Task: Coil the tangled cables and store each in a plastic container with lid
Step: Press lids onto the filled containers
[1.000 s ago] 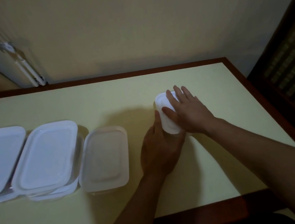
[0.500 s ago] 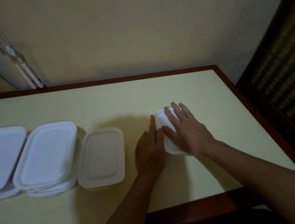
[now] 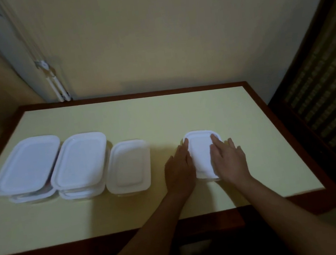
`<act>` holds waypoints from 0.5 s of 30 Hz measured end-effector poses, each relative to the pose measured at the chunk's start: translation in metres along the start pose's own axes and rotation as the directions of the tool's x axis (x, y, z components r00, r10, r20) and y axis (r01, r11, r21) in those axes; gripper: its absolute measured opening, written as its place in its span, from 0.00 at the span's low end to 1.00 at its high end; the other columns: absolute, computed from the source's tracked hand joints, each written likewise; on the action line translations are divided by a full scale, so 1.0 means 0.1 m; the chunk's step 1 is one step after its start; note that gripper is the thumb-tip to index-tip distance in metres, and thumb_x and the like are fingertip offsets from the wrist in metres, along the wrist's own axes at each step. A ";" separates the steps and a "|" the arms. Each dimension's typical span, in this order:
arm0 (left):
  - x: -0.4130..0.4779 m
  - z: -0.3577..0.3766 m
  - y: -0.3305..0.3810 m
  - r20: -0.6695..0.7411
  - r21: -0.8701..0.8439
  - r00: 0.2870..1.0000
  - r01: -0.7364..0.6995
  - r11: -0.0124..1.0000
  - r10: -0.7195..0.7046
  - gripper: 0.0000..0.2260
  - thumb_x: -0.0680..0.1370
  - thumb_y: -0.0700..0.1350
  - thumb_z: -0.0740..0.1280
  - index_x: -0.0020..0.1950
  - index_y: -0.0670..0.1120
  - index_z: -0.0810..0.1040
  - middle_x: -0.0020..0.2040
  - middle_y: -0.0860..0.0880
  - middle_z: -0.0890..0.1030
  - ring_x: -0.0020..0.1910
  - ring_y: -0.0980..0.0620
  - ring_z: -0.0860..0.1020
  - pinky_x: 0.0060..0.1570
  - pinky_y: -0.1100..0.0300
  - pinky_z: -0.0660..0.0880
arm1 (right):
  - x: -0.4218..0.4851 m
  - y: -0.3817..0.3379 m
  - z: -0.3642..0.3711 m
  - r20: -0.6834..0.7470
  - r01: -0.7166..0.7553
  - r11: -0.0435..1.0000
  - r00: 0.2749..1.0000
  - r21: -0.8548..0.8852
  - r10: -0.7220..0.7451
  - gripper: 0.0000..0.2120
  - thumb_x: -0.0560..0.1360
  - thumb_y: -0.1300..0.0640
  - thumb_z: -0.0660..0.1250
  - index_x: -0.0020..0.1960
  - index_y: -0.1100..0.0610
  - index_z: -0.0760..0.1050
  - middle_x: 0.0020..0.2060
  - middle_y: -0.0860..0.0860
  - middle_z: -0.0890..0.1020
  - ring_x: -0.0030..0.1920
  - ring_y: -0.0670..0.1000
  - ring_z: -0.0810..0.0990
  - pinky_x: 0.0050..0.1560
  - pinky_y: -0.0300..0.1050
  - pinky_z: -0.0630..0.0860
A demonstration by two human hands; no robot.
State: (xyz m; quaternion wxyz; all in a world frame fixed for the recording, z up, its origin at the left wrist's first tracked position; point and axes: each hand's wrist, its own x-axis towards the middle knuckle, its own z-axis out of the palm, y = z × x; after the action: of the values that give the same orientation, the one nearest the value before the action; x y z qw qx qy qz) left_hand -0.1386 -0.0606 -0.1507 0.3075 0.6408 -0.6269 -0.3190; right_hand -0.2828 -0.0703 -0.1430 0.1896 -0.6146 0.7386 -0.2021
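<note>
On the table (image 3: 161,117), right of centre, the box (image 3: 201,155) sits between two flat hands: left hand (image 3: 179,170) against its left edge, right hand (image 3: 229,162) resting on its top, fingers straight.

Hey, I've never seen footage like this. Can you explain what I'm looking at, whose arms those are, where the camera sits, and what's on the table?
No machine here: these are a person's two bare arms, filmed by a wide-angle camera worn on their head, looking forward and down. On the pale table stand white lidded plastic containers: a left stack, a middle stack, a single container, and a fourth container between the hands. The left hand rests against its side with straight fingers; the right hand lies flat on top of it. Neither grips anything. No loose cables show.
</note>
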 end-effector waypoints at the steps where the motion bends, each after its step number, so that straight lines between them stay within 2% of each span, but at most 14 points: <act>1: -0.02 -0.04 0.06 -0.019 -0.004 1.000 -0.015 1.000 0.015 0.22 0.85 0.45 0.51 0.79 0.53 0.64 0.73 0.44 0.74 0.67 0.43 0.74 0.65 0.53 0.65 | -0.03 -0.03 -0.05 -0.012 -0.010 0.998 1.000 0.059 0.011 0.22 0.86 0.52 0.51 0.79 0.50 0.64 0.69 0.58 0.77 0.73 0.62 0.68 0.74 0.55 0.63; 3: -0.02 -0.16 0.19 -0.088 0.030 0.994 -0.069 0.997 0.071 0.21 0.85 0.41 0.52 0.78 0.50 0.68 0.75 0.43 0.70 0.72 0.42 0.71 0.70 0.50 0.65 | -0.06 -0.13 -0.12 -0.062 -0.041 0.980 0.997 0.194 0.053 0.21 0.85 0.51 0.53 0.77 0.47 0.67 0.57 0.57 0.83 0.59 0.59 0.79 0.59 0.49 0.73; 4: -0.02 -0.23 0.24 -0.125 0.050 0.987 -0.095 0.994 0.101 0.21 0.85 0.41 0.53 0.76 0.48 0.70 0.75 0.42 0.71 0.72 0.41 0.71 0.69 0.49 0.67 | -0.07 -0.21 -0.16 -0.078 -0.055 0.967 0.994 0.250 0.076 0.21 0.85 0.51 0.53 0.77 0.47 0.68 0.51 0.55 0.84 0.53 0.57 0.80 0.54 0.47 0.73; 5: -0.02 -0.32 0.27 -0.156 0.055 0.979 -0.123 0.991 0.130 0.21 0.83 0.42 0.53 0.75 0.46 0.72 0.74 0.42 0.73 0.72 0.40 0.71 0.69 0.48 0.68 | -0.09 -0.31 -0.19 -0.086 -0.067 0.953 0.992 0.296 0.096 0.21 0.85 0.50 0.54 0.76 0.47 0.69 0.48 0.53 0.84 0.52 0.56 0.79 0.52 0.47 0.73; 6: -0.02 -0.43 0.29 -0.184 0.059 0.969 -0.154 0.986 0.163 0.21 0.82 0.43 0.54 0.73 0.44 0.74 0.72 0.42 0.74 0.72 0.40 0.71 0.68 0.48 0.69 | -0.10 -0.41 -0.20 -0.086 -0.075 0.939 0.990 0.334 0.110 0.21 0.84 0.49 0.55 0.76 0.48 0.69 0.50 0.53 0.85 0.53 0.56 0.79 0.55 0.47 0.74; 7: -0.02 -0.53 0.28 -0.217 0.077 0.956 -0.182 0.980 0.195 0.22 0.80 0.44 0.55 0.71 0.42 0.76 0.70 0.42 0.76 0.70 0.38 0.73 0.67 0.46 0.71 | -0.11 -0.53 -0.21 -0.077 -0.078 0.929 0.991 0.361 0.113 0.22 0.84 0.48 0.56 0.77 0.49 0.69 0.57 0.54 0.84 0.58 0.56 0.79 0.59 0.48 0.74; 9: -0.01 -0.69 0.16 -0.293 0.117 0.931 -0.191 0.975 0.218 0.20 0.78 0.45 0.60 0.65 0.37 0.80 0.63 0.39 0.81 0.61 0.36 0.80 0.60 0.43 0.78 | -0.15 -0.77 -0.17 -0.054 -0.068 0.924 0.994 0.377 0.095 0.25 0.83 0.45 0.59 0.78 0.51 0.67 0.68 0.54 0.78 0.66 0.56 0.76 0.61 0.44 0.71; 11: -0.01 -0.88 0.03 -0.291 0.121 0.939 -0.153 0.981 0.183 0.21 0.76 0.48 0.61 0.63 0.36 0.81 0.60 0.38 0.83 0.57 0.37 0.82 0.58 0.44 0.79 | -0.18 -0.99 -0.07 -0.053 -0.035 0.933 0.997 0.358 0.057 0.29 0.81 0.43 0.63 0.79 0.52 0.66 0.70 0.53 0.77 0.68 0.56 0.75 0.60 0.43 0.69; 15: -0.15 -1.28 -0.07 -0.124 0.162 0.992 -0.004 0.987 0.024 0.23 0.81 0.52 0.60 0.72 0.42 0.74 0.71 0.43 0.76 0.71 0.44 0.72 0.72 0.52 0.64 | -0.33 -1.34 0.21 -0.032 -0.002 0.946 0.999 0.324 0.014 0.34 0.78 0.42 0.69 0.79 0.54 0.65 0.69 0.53 0.78 0.69 0.56 0.75 0.64 0.45 0.70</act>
State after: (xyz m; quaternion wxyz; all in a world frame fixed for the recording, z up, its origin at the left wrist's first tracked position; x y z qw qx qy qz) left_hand -0.0327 -0.0463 -0.0785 0.2958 0.6780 -0.6346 -0.2239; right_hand -0.1549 -0.0610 -0.0886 0.2760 -0.5686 0.7010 -0.3302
